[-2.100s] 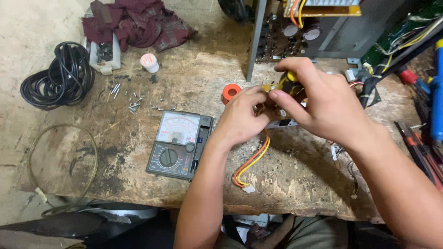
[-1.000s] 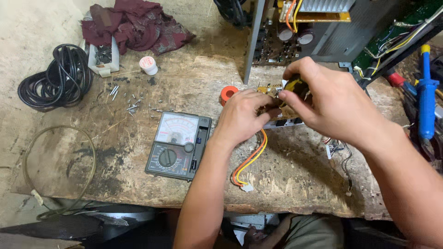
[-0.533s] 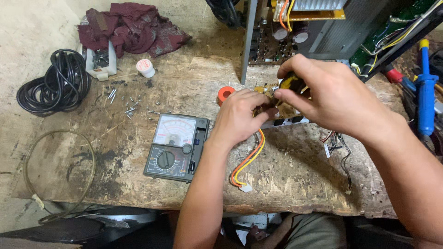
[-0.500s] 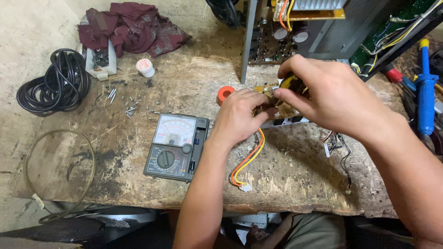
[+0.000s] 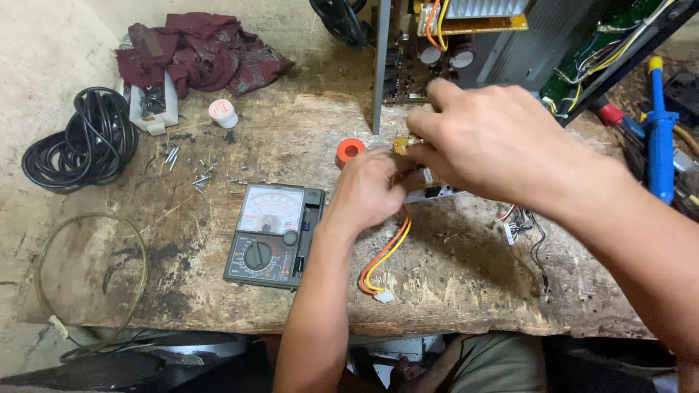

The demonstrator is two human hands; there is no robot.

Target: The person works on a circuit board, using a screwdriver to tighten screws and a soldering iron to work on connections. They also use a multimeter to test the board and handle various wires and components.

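Note:
My left hand (image 5: 371,191) and my right hand (image 5: 486,140) meet over the middle of a worn wooden bench (image 5: 218,291). Together they grip a small circuit board (image 5: 429,191), mostly hidden under the fingers, with a yellowish part at its top. An orange and yellow wire bundle (image 5: 384,255) hangs from the board and ends in a white plug near the bench's front edge. An analog multimeter (image 5: 273,234) lies just left of my left wrist.
An orange tape roll (image 5: 349,151) sits by the hands. An opened metal chassis with circuit boards (image 5: 437,51) stands behind. A black cable coil (image 5: 84,149), maroon rag (image 5: 200,54), scattered screws (image 5: 196,175), a white roll (image 5: 223,113) lie left. A blue tool (image 5: 661,138) lies right.
Both hands stay closed on the small board at the same spot. The view has shifted slightly; my right hand now covers more of the board.

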